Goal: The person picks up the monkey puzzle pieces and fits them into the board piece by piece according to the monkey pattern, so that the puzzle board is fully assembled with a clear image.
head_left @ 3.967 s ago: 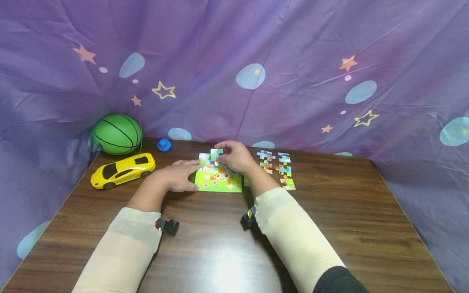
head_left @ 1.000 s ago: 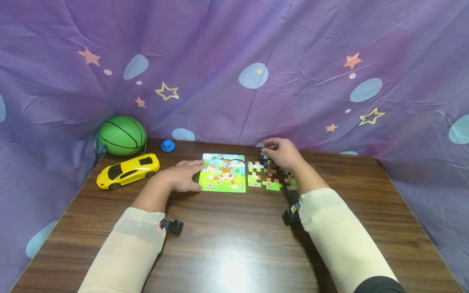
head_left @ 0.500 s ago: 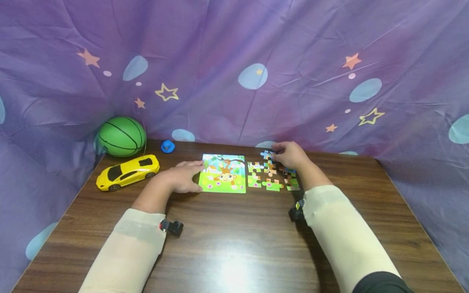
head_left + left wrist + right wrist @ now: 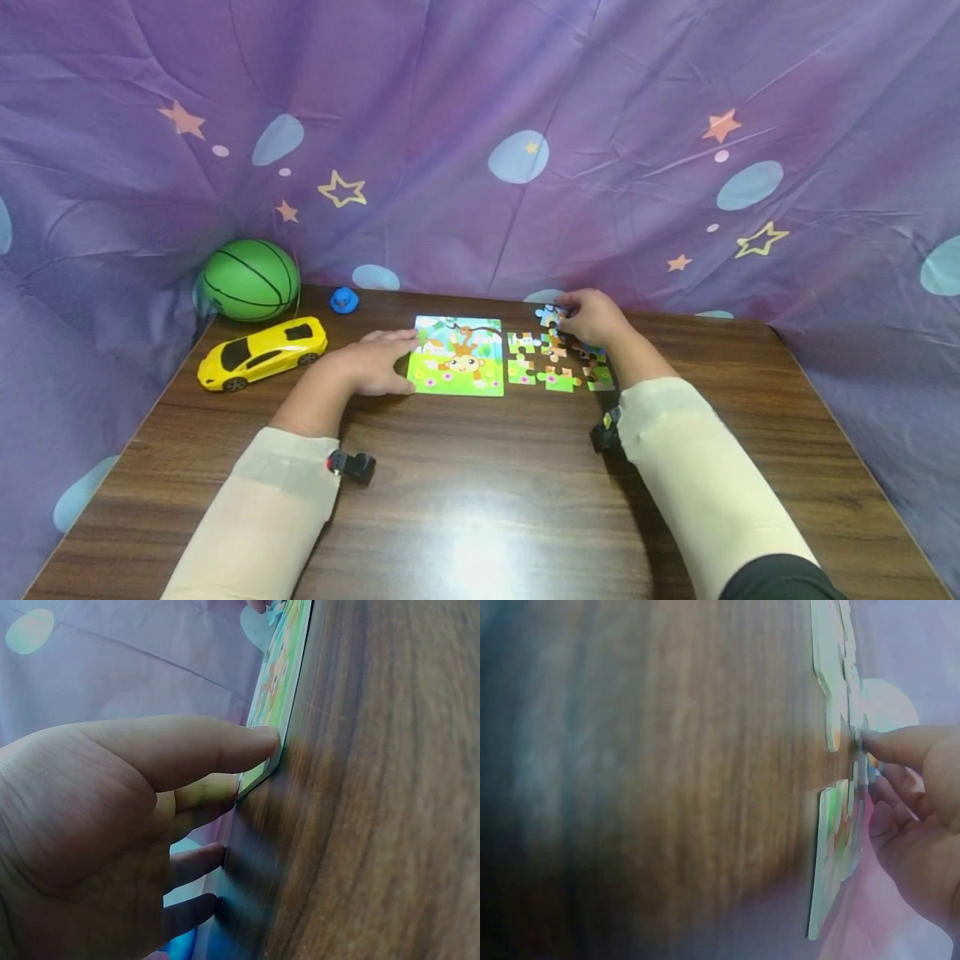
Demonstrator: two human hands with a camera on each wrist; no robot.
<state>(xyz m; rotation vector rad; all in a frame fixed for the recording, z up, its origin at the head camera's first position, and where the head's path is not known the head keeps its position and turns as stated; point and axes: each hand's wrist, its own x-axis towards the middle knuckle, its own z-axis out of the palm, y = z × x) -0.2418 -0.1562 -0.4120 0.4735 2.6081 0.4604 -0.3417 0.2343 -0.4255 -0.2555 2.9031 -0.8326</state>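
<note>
A square puzzle board (image 4: 456, 357) printed with a monkey lies flat on the table in the head view. My left hand (image 4: 371, 360) rests at its left side with the fingers extended. In the left wrist view, the thumb (image 4: 225, 744) touches the board's near corner, with a fingertip at the adjoining edge. To the right, my right hand (image 4: 596, 319) pinches a blue puzzle piece (image 4: 550, 315) at the far end of the loose pieces. Its thumb (image 4: 900, 745) meets the piece's edge in the right wrist view. The hand partly hides the pieces below it.
Several puzzle pieces (image 4: 557, 380) lie in loose rows right of the board. A yellow toy car (image 4: 262, 353), a green ball (image 4: 251, 280) and a blue rubber duck (image 4: 343, 301) stand at the left. A purple curtain (image 4: 450, 233) hangs behind the wooden table (image 4: 450, 467).
Four seconds ago my right hand held a piece over the board; it has since moved right to the loose pieces. Lately the blue piece has shifted slightly. My left hand stays by the board.
</note>
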